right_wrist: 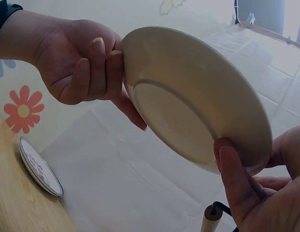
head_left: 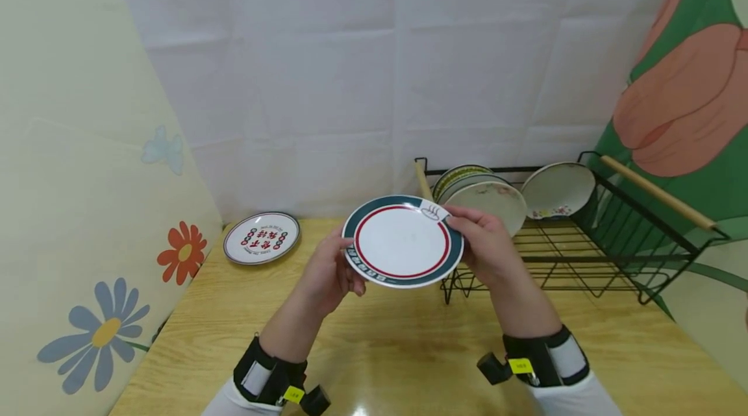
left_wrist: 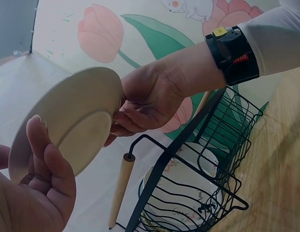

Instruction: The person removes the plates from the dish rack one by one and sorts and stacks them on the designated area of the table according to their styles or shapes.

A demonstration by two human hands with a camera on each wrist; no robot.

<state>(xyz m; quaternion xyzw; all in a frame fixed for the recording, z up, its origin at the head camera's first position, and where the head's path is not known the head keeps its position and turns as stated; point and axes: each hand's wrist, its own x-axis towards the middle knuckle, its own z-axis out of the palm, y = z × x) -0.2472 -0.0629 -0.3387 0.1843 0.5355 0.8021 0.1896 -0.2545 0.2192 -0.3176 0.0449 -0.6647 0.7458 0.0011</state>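
A white plate [head_left: 403, 241] with a dark teal rim band and a red ring is held up over the table between both hands. My left hand [head_left: 333, 271] grips its left edge, thumb on top and fingers beneath. At the opposite edge my right hand [head_left: 485, 244] pinches the rim, its thumb on the upper face. The plain underside of the plate [left_wrist: 87, 121] shows in the left wrist view, and the right wrist view shows the same plate [right_wrist: 188, 96] tilted with fingertips against its bottom.
A black wire dish rack [head_left: 575, 254] with wooden handles stands at the right; several plates [head_left: 491, 202] lean at its left and a floral-edged dish [head_left: 559, 189] at its back. Another plate with red lettering [head_left: 261, 238] lies at the table's back left, by the wall.
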